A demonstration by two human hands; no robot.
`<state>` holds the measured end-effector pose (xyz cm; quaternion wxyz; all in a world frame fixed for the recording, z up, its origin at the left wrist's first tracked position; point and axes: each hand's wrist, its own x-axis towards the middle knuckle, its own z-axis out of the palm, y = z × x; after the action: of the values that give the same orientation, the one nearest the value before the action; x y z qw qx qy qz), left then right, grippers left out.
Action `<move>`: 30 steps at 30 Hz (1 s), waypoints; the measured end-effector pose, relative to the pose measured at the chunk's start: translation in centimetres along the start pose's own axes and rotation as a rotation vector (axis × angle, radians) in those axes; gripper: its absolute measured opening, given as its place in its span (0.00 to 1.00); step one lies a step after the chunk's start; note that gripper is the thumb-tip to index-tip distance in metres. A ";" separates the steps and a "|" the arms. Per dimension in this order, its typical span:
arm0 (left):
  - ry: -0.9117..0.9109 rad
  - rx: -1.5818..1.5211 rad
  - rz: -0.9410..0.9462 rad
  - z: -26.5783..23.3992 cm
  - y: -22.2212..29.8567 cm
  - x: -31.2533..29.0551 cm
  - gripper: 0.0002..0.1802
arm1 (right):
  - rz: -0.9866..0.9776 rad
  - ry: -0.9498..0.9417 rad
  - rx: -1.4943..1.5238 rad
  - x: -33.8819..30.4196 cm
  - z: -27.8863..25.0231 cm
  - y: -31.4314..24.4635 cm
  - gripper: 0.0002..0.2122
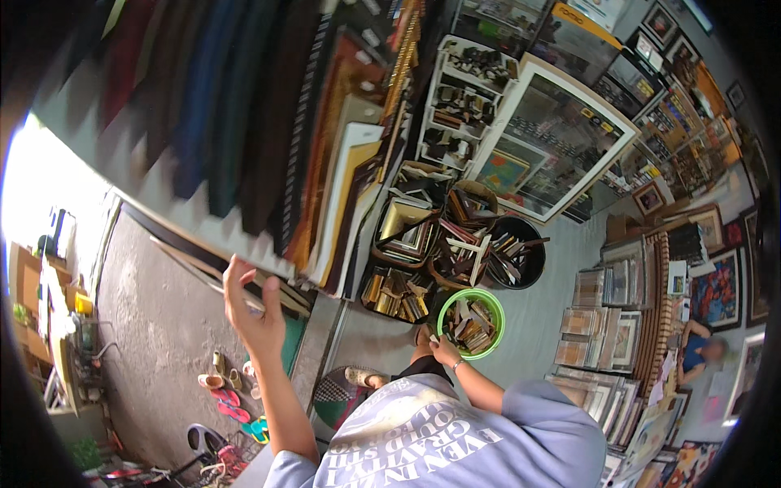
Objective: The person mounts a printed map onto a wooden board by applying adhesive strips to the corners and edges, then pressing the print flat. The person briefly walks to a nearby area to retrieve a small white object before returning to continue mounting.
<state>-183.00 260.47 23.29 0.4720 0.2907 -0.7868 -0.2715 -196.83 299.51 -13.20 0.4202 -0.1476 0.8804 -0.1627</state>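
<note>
My left hand (255, 319) is raised with its fingers apart. Nothing shows in its grasp. Its fingertips are close to the lower edge of a hanging row of frame moulding strips (325, 203) in dark, blue, gold and white; I cannot tell whether they touch. My right hand (445, 351) is low in front of me, fingers curled together, beside the left rim of a round green basket (501, 319). What the right fingers hold, if anything, is too small to make out. Short moulding offcuts (469, 325) fill the basket.
Behind the basket stand a black tub (537, 272) and several bins (394, 294) of offcuts. A large white-framed panel (622, 130) leans beside a white shelf (425, 122). Stacked frames (610, 325) line the right; a person (701, 354) is there. Shoes (230, 398) lie left.
</note>
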 end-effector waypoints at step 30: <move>0.408 0.597 -0.525 -0.5 -3.0 -3.7 0.29 | -0.694 1.119 0.290 46.8 -70.5 -33.7 0.35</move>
<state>-180.48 260.97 19.25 0.4280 0.6518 -0.6209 -0.0802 -276.44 261.99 10.12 -0.1605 -0.2575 0.8363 -0.4567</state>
